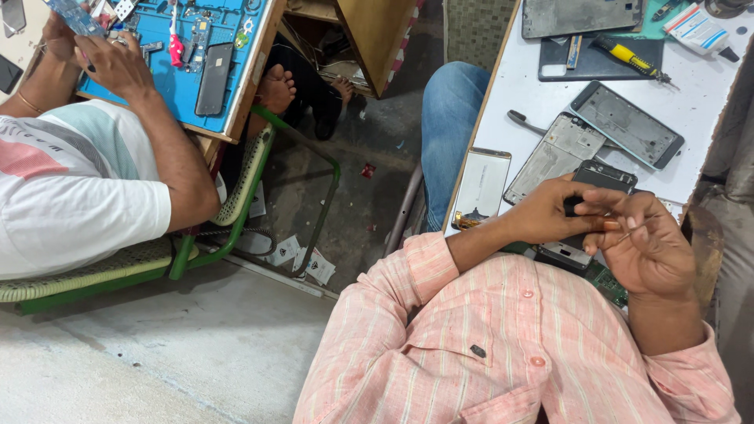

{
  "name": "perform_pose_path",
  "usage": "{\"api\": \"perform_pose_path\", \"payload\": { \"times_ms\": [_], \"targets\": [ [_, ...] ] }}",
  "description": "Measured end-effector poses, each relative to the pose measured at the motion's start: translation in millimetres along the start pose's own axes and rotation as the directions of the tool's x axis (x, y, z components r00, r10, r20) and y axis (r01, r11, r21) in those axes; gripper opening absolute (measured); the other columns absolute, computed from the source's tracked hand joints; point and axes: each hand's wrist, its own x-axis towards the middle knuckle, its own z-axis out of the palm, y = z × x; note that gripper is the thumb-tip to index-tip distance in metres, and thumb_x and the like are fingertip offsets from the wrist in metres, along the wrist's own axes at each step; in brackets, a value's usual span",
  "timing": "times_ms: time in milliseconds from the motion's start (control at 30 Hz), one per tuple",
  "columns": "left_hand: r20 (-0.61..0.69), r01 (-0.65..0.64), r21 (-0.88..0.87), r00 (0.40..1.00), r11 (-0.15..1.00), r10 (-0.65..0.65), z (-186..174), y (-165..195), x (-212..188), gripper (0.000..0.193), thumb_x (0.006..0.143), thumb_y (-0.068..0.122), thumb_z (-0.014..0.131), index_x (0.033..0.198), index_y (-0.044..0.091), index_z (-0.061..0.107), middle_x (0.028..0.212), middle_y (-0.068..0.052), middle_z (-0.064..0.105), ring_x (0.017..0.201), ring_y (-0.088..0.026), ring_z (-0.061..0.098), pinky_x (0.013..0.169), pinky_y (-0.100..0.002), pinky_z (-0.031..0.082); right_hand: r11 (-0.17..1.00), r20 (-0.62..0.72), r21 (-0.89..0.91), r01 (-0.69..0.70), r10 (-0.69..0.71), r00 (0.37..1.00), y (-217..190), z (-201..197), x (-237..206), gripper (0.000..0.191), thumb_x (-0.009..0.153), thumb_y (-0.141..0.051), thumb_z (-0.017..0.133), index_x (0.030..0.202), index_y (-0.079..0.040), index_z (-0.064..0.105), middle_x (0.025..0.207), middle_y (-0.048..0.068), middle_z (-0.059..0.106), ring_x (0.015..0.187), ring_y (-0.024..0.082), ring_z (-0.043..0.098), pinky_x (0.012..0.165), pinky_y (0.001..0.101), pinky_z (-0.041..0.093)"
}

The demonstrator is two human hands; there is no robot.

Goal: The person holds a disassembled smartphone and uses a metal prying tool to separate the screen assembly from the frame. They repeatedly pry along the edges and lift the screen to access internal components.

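Observation:
My left hand [550, 210] grips a dark opened phone [606, 176] by its middle, holding it just above the near edge of the white table [518, 86]. My right hand [646, 247] is right beside it, fingertips touching the left hand's fingers. It pinches a small thin metal piece [626, 233], too small to identify. The lower end of the phone [564, 255] pokes out below my hands. A green circuit board [609, 284] lies under my right wrist.
On the table lie several bare phone frames [627, 123], a white back panel [481, 187], a yellow-handled screwdriver [628, 56] and a tube [697, 30]. At the left, a co-worker [78, 188] on a green chair [236, 204] works at a blue mat [169, 74].

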Motion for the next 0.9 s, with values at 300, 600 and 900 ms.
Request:
{"api": "perform_pose_path", "payload": {
  "times_ms": [300,600,900],
  "targets": [
    [-0.126,0.077,0.047,0.989,0.996,-0.071,7,13,-4,0.026,0.095,0.030,0.074,0.115,0.012,0.073,0.088,-0.007,0.067,0.085,-0.017,0.064,0.082,-0.033,0.054,0.999,-0.051,-0.052,0.011,-0.014,0.999,6,1,3,0.009,0.112,-0.010,0.055,0.109,-0.002,0.053,0.148,0.029,0.050,0.141,0.033,0.053,0.102,0.0437,0.052],
    [-0.088,0.047,0.036,0.995,0.998,-0.044,6,15,-5,0.019,0.101,0.029,0.069,0.108,0.013,0.074,0.095,-0.005,0.070,0.088,-0.018,0.065,0.081,-0.032,0.053,0.998,0.038,0.053,0.039,-0.041,0.998,3,0,2,0.007,0.110,-0.011,0.059,0.107,-0.004,0.056,0.148,0.023,0.053,0.146,0.033,0.049,0.095,0.0411,0.052],
    [-0.026,0.106,-0.086,0.994,0.991,-0.108,4,17,0,0.023,0.098,0.023,0.073,0.120,0.014,0.073,0.095,-0.002,0.077,0.091,-0.015,0.070,0.089,-0.030,0.055,0.990,0.011,0.136,0.025,-0.027,1.000,3,-12,-4,0.015,0.113,-0.014,0.061,0.101,-0.006,0.057,0.142,0.022,0.058,0.143,0.034,0.046,0.091,0.0419,0.052]
  ]
}}
